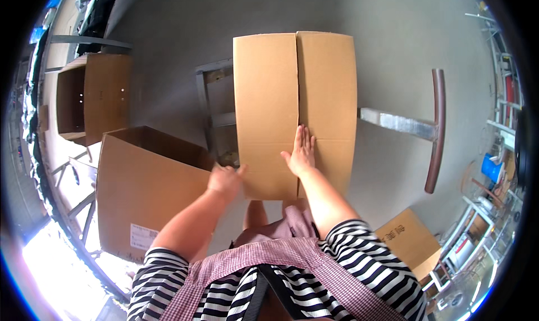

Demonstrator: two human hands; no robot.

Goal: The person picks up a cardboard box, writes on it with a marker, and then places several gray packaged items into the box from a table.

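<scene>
In front of me stands a tall brown cardboard box (266, 90), its two top flaps folded down and meeting along a narrow dark seam. My right hand (302, 155) lies flat on the flaps near that seam, fingers stretched out and pointing away from me. My left hand (225, 181) is at the box's near left side, thumb toward its edge. Its other fingers bend downward, partly hidden and slightly blurred, close to the corner of an open cardboard box (157, 192) on the left. That open box has a white label (143, 236) on its near side.
Another open carton (106, 99) lies farther left. A grey metal frame (203, 96) shows behind the closed box; a metal bar (398, 123) with a brown crosspiece (435, 130) extends right. At lower right sits a marked carton (412, 242), near white racks (463, 237).
</scene>
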